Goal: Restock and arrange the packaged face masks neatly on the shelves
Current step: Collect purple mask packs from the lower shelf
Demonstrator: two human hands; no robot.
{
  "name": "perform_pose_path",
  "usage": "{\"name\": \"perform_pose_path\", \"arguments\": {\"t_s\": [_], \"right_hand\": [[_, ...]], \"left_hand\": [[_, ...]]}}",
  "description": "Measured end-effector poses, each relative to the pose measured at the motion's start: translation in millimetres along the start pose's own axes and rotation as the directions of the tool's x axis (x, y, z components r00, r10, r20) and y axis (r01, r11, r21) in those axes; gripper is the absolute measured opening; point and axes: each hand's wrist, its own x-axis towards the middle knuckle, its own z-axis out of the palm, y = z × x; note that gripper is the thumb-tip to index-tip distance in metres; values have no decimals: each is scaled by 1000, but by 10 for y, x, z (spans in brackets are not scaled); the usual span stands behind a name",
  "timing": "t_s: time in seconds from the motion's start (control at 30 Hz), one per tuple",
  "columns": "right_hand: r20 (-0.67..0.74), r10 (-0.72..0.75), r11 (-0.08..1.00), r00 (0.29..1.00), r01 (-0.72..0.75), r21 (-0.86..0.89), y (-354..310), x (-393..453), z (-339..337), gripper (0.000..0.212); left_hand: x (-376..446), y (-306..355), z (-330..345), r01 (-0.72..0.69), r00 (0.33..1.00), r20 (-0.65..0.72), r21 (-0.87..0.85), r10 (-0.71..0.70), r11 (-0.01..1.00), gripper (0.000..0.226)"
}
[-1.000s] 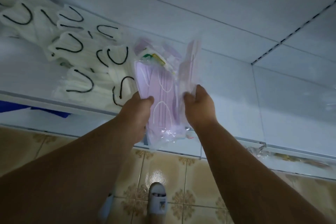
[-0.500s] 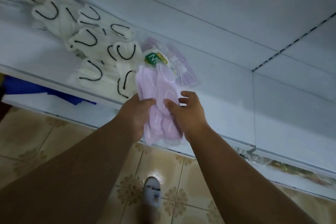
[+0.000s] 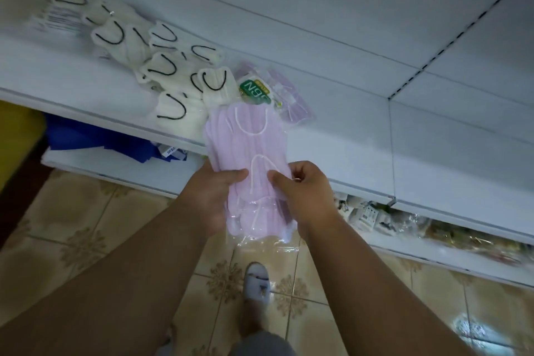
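Both hands hold a clear plastic pack of lilac face masks (image 3: 248, 150) in front of the white shelf (image 3: 346, 136). My left hand (image 3: 213, 193) grips its left side with the thumb on top. My right hand (image 3: 303, 193) grips the right side, thumb pressing the front. The pack's top end reaches over the shelf edge. Behind it on the shelf lies another lilac mask pack with a green label (image 3: 268, 89). Left of that is a heap of white masks with black ear loops (image 3: 161, 66).
A lower shelf holds blue packets (image 3: 95, 139) on the left and small mixed packets (image 3: 375, 217) on the right. A vertical slotted upright (image 3: 450, 43) divides the shelf back. Below are beige patterned floor tiles and my slippered foot (image 3: 257, 283).
The lilac pack has come down and toward me, from flat against the shelf to partly off its front edge. One pack with a green label stays on the shelf. The view has tilted downward.
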Motion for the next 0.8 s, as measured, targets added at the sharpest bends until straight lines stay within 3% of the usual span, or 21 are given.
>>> {"name": "perform_pose_path", "arguments": {"t_s": [0.1, 0.2, 0.33, 0.4, 0.47, 0.6, 0.67, 0.8], "right_hand": [[22, 89, 980, 996, -92, 176, -42, -501, 222, 42], [14, 103, 951, 995, -102, 292, -138, -1031, 497, 50], [-113, 22, 933, 993, 20, 358, -419, -1692, 761, 10], [-71, 15, 885, 997, 20, 464, -598, -1942, 873, 25], [16, -26, 839, 1000, 13, 543, -824, -2168, 967, 25], [141, -115, 869, 983, 30, 495, -1205, -2439, 1071, 20], [98, -173, 860, 980, 102, 500, -1389, -2515, 1073, 22], [-108, -285, 871, 952, 304, 387, -1708, -2610, 1047, 11]], "left_hand": [[-475, 148, -94, -31, 999, 12, 104, 30, 994, 40], [-999, 325, -289, -49, 999, 1, 180, 50, 982, 41], [-1700, 713, -526, -57, 998, -25, 157, 61, 986, 16], [-1983, 896, -584, -143, 989, 64, 204, 133, 968, 22], [-2273, 1096, -564, -258, 961, 164, 236, 223, 937, 26], [-2677, 1445, -513, -412, 911, 178, 344, 372, 844, 44], [-2772, 1583, -493, -462, 887, 181, 329, 425, 824, 45], [-2922, 1793, -362, -481, 876, 103, 241, 471, 843, 26]]}}
